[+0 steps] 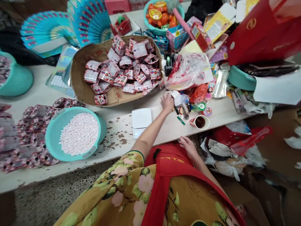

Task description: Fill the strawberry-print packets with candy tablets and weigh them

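Observation:
My left hand (167, 102) reaches over the white table, its fingers spread and pointing away from me. It lies beside a pile of small odds and ends, with a crumpled white wrapper (180, 98) close to its fingertips. I see nothing gripped in it. By the table's front edge, before the red apron, hovers my right hand (188, 147), fingers loosely bent and apart, holding nothing. Near it stand a paper cup (200, 122) of dark drink and a small green strip (181, 120). Left of my left forearm lies a white flat square (141, 118).
A cardboard tray (78, 67) holds many printed packets (113, 69). A turquoise basin (53, 138) contains white pellets (78, 134). More packets (30, 135) crowd the left. Plastic bags (188, 69), a green tape roll (201, 106) and a red bag (261, 34) fill the right.

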### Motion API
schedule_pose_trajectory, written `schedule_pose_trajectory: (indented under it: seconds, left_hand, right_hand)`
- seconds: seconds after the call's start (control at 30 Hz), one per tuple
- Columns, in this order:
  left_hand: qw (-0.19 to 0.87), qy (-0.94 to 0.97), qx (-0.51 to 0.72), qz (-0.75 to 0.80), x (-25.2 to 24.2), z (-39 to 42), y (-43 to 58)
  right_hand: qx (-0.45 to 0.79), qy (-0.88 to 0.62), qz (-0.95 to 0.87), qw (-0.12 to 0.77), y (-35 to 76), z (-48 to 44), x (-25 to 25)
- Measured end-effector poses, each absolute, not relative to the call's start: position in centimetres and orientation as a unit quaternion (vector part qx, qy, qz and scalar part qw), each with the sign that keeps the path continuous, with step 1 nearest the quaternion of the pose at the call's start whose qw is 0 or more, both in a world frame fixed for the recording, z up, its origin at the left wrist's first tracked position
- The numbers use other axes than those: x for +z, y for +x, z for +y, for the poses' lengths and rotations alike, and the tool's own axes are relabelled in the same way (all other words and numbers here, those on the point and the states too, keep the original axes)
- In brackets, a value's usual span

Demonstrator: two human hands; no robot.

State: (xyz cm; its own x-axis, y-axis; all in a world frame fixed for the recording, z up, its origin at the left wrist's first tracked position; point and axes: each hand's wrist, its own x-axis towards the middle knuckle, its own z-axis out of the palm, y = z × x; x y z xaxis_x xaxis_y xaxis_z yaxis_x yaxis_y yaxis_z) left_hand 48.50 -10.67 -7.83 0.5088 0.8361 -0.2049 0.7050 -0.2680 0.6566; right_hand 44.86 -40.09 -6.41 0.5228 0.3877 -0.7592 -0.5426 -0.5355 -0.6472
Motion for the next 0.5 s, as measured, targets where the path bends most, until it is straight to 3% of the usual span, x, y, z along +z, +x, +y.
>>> schedule_pose_trajectory:
  seconds: [0.07,0.17,0.3,0.5]
  left_hand:
    - [0.299,0.812,0.079,0.495,-8.3,-9.6,45.8]
    - [0.227,0.899,0.002,0.375,-9.1,-9.0,43.8]
    - [0.211,0.956,-0.047,0.199,-9.9,-9.0,45.0]
    - [0.199,0.973,-0.095,0.073,-10.0,-7.6,48.1]
  right_hand:
    - [0.493,-0.729,0.04,0.473,44.7,-40.0,-6.5]
    - [0.49,-0.726,0.04,0.481,44.5,-39.8,-7.0]
    - [0.487,-0.724,0.025,0.488,44.3,-40.1,-7.4]
    - [0.475,-0.73,0.023,0.492,44.9,-42.2,-7.7]
